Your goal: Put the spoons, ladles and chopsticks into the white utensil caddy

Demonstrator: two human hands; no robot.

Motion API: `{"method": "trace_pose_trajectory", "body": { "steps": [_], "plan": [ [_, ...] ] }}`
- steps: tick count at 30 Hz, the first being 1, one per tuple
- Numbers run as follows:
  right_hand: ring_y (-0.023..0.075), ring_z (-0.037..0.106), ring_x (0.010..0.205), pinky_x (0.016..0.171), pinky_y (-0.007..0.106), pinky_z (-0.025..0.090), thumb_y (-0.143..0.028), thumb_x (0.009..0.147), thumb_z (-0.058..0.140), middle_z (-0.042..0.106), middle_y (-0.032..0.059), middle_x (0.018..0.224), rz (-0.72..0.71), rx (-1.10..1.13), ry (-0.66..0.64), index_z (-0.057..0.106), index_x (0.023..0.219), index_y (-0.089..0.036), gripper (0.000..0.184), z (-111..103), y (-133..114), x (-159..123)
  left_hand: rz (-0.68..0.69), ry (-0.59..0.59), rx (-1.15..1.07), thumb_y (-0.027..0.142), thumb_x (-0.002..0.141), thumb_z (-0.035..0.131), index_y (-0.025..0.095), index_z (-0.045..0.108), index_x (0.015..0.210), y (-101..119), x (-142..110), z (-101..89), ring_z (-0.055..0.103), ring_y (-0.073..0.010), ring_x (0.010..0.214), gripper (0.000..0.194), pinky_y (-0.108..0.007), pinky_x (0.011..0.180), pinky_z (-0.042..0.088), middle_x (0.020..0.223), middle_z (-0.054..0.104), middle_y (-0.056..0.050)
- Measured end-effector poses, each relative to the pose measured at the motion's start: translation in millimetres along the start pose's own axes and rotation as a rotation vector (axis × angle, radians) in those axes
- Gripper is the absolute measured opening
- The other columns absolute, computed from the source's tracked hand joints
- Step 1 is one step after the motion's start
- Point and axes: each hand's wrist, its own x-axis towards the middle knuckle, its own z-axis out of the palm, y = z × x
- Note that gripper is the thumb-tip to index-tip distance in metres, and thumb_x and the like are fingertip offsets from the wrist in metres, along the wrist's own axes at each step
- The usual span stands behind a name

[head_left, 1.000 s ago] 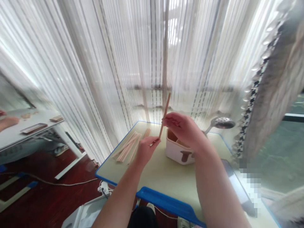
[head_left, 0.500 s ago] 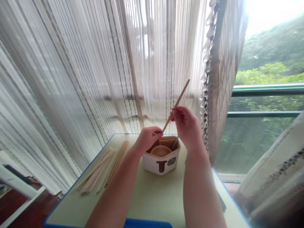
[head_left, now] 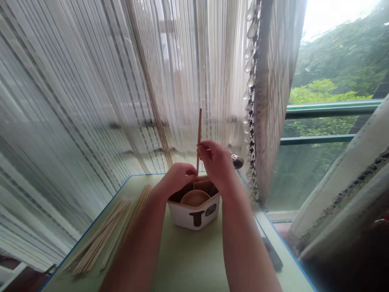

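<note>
My right hand (head_left: 216, 163) pinches a wooden chopstick (head_left: 199, 127) and holds it upright over the back of a white holder box (head_left: 194, 214) with a dark mark on its front. My left hand (head_left: 176, 177) is curled at the box's back rim, its fingertips by the chopstick's lower end; whether it grips the stick I cannot make out. Inside the box sit a round wooden piece (head_left: 194, 198) and dividers. A loose bunch of chopsticks (head_left: 106, 233) lies on the pale green table (head_left: 188, 259) to the left.
A sheer striped curtain (head_left: 121, 81) hangs right behind the table, with a heavier patterned drape (head_left: 273, 101) at the right. A perforated metal ladle (head_left: 237, 161) shows behind my right hand. A dark flat object (head_left: 272, 253) lies near the table's right edge. Window rails and trees are beyond.
The chopstick went from tilted to upright over the box. Both hands came in over the box's back rim. My view swung right and nearer to the table.
</note>
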Motion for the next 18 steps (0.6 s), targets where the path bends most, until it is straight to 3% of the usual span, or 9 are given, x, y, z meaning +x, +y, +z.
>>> {"method": "trace_pose_trajectory", "body": {
  "steps": [7,14,18],
  "plan": [
    [0.0149,0.061,0.07,0.067,0.029,0.047,-0.035,0.084,0.045,0.065,0.0027,0.077,0.031,0.029,0.019,0.06,0.089,-0.02,0.022,5.6,12.2,0.5,-0.056,-0.006,-0.099,0.027,0.072,0.056,0.017,0.067,0.087,3.6,-7.1,-12.8,0.061,-0.0139,0.072,0.021,-0.023,0.066,0.047,0.079,0.068,-0.003],
    [0.015,0.061,0.066,0.064,0.028,0.046,-0.028,0.08,0.05,0.064,0.0011,0.069,0.02,-0.003,-0.085,0.062,0.082,-0.02,0.015,17.7,16.1,0.3,-0.067,-0.023,-0.114,0.028,0.073,0.057,0.018,0.066,0.077,-10.3,-4.1,-6.8,0.06,-0.0132,0.069,0.014,-0.022,0.063,0.046,0.075,0.067,-0.001],
    [0.0149,0.061,0.066,0.064,0.027,0.045,-0.028,0.079,0.051,0.064,0.0003,0.067,0.003,-0.042,-0.064,0.063,0.08,-0.021,0.014,24.7,13.1,-0.5,-0.061,-0.061,-0.103,0.028,0.072,0.058,0.02,0.067,0.076,-19.4,-3.0,-5.0,0.06,-0.0127,0.068,0.013,-0.021,0.062,0.045,0.072,0.067,0.001]
  ]
}}
